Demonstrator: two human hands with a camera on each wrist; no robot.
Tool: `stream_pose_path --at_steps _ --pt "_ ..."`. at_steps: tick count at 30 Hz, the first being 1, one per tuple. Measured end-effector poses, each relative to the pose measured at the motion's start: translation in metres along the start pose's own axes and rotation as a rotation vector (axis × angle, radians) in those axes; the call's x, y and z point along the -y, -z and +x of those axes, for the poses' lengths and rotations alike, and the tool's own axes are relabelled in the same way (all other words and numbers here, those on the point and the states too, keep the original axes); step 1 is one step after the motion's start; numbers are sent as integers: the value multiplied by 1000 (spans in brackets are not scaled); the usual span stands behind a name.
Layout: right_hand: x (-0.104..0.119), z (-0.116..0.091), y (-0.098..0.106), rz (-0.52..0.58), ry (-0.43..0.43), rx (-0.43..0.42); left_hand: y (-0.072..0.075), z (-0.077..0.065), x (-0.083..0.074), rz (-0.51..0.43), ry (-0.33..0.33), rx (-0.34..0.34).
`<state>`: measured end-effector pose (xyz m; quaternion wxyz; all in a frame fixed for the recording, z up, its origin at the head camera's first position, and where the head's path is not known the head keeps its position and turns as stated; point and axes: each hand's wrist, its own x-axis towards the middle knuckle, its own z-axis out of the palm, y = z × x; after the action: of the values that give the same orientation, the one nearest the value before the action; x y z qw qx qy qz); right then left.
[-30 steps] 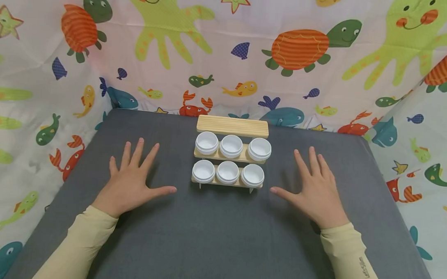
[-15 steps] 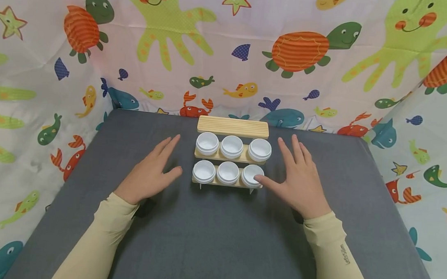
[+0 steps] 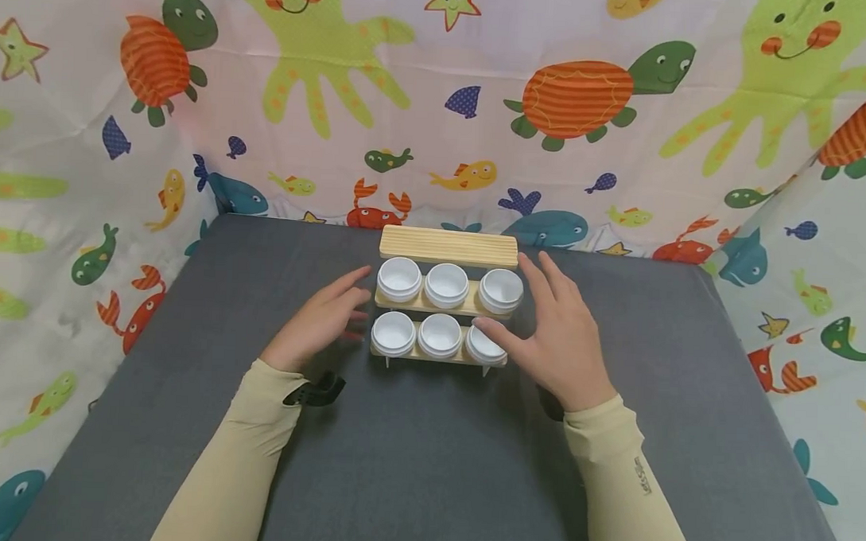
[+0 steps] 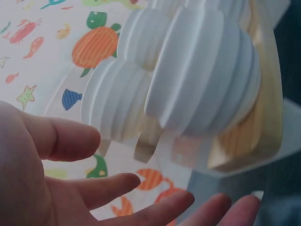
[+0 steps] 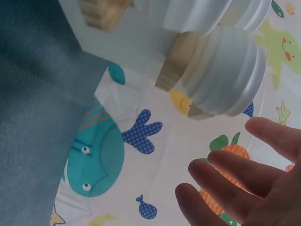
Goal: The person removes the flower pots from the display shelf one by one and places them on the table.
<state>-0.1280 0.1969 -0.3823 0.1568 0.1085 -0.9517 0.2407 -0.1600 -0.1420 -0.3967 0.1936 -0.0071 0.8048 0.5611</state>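
A tiered wooden rack (image 3: 449,246) stands on the grey table, its slats rising in steps toward the back. White round cups (image 3: 440,335) line its front and middle tiers, three in each row. At the rack's left side, my left hand (image 3: 322,321) has its fingers spread and its fingertips close to the rack; the left wrist view shows its fingers apart and a cup (image 4: 202,70) just beyond them. My right hand (image 3: 565,343) is at the right side, fingers extended, its thumb overlapping the front right cup in the head view. Neither hand holds anything.
Grey cloth (image 3: 426,477) covers the table. A white curtain (image 3: 426,71) printed with sea animals surrounds its back and sides. A black strap (image 3: 317,390) shows at the left wrist.
Both hands have moved inward from either side to the rack, and the left hand has turned with its palm toward it. The rack and cups stay in place.
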Motion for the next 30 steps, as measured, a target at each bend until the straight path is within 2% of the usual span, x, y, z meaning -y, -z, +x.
stream_pose_path --at_steps 12,19,30 --pt "5 1 -10 112 -2 -87 -7 12 10 -150 56 53" --pt "4 4 -12 143 9 -109 -6 17 14 -177 46 70" --pt "3 5 -15 152 -6 -71 -5 24 21 -179 46 94"
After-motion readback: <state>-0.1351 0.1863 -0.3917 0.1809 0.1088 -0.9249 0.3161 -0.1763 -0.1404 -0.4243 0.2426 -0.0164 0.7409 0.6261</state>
